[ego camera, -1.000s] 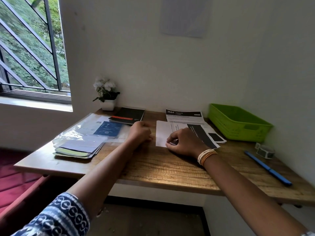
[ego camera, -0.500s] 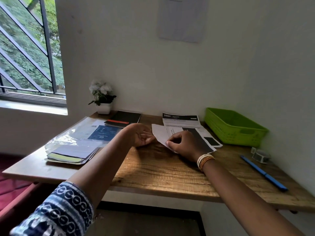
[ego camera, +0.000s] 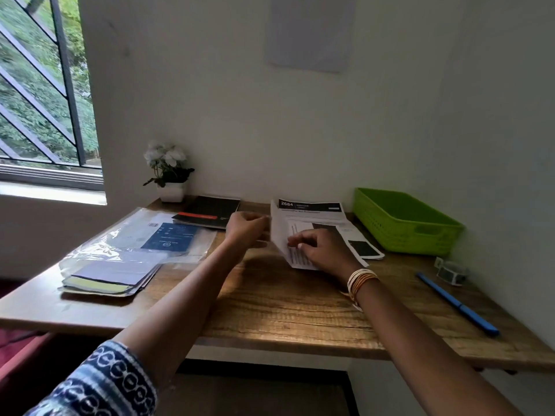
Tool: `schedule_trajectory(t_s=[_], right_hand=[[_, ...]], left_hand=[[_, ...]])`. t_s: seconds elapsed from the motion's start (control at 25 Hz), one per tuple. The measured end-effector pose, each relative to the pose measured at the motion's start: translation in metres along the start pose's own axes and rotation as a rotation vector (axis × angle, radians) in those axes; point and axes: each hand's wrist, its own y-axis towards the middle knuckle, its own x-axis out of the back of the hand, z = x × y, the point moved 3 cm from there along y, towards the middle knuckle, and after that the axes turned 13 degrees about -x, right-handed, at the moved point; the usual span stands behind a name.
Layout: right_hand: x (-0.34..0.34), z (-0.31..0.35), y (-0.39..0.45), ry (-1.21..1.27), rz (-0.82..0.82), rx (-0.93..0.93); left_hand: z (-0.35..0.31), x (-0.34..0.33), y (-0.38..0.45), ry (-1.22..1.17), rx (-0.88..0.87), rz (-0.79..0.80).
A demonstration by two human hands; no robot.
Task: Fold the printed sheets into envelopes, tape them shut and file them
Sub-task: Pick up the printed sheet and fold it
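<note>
We log the printed sheet (ego camera: 282, 232) toward the back of the tabletop (ego camera: 270, 307), about midway along the far edge, its left part lifted off the wood and folding over to the right. The left hand (ego camera: 244, 228) has fingers curled at the sheet's raised left edge; it looks like a pinch on that edge, though the contact itself is blurred. The right hand (ego camera: 322, 250) rests on the near part of the same sheet, fingertips (ego camera: 295, 243) pressing it down, fingers bent but not wrapped round anything. Bangles (ego camera: 360, 280) ring the right wrist.

More printed sheets (ego camera: 312, 210) lie under and behind it, reaching the far edge. A green basket (ego camera: 402, 232) sits at the far right corner. Near the right edge we note a roll of tape (ego camera: 450, 271), and just in front of it a blue pen (ego camera: 458, 304). Along the left edge lies a clear plastic folder (ego camera: 120, 253) with papers. A black notebook (ego camera: 210, 211) and a potted white flower (ego camera: 169, 172) occupy the far left corner.
</note>
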Motion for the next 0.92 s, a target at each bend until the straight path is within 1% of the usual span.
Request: schedule_trajectory(t_s=[0.08, 0.12, 0.24, 0.32, 0.36, 0.44, 0.52, 0.6, 0.68, 0.76, 0.84, 0.92], right_hand=[[-0.004, 0.003, 0.001, 0.050, 0.070, -0.024], [-0.003, 0.003, 0.003, 0.116, 0.053, -0.065], [0.004, -0.004, 0.007, 0.401, -0.111, -0.225], [0.010, -0.009, 0.008, 0.447, -0.205, -0.274], [0.011, -0.010, 0.007, 0.411, -0.210, -0.283], [0.010, -0.010, 0.006, 0.247, -0.164, -0.311], [0.006, -0.013, 0.007, 0.177, -0.098, -0.340], [0.005, -0.017, 0.008, 0.293, -0.078, -0.369], [0.004, -0.021, 0.010, 0.547, -0.047, -0.426], [0.002, -0.018, 0.009, 0.790, 0.034, -0.470], [0.000, -0.014, 0.006, 0.829, 0.087, -0.478], [-0.002, -0.012, 0.004, 0.749, 0.116, -0.472]], left_hand=[[-0.006, -0.010, -0.006, -0.050, -0.083, 0.113], [-0.006, -0.016, -0.008, -0.043, -0.108, 0.178], [-0.004, -0.029, -0.012, 0.095, -0.159, 0.347], [-0.001, -0.033, -0.014, 0.203, -0.171, 0.422], [0.000, -0.034, -0.014, 0.248, -0.170, 0.440], [0.001, -0.032, -0.012, 0.300, -0.165, 0.430], [0.004, -0.030, -0.009, 0.314, -0.150, 0.375], [0.009, -0.027, -0.006, 0.292, -0.096, 0.292], [0.012, -0.024, -0.004, 0.245, -0.028, 0.217], [0.011, -0.022, -0.004, 0.207, -0.004, 0.191], [0.010, -0.021, -0.004, 0.205, -0.001, 0.189], [0.010, -0.020, -0.003, 0.236, 0.003, 0.176]])
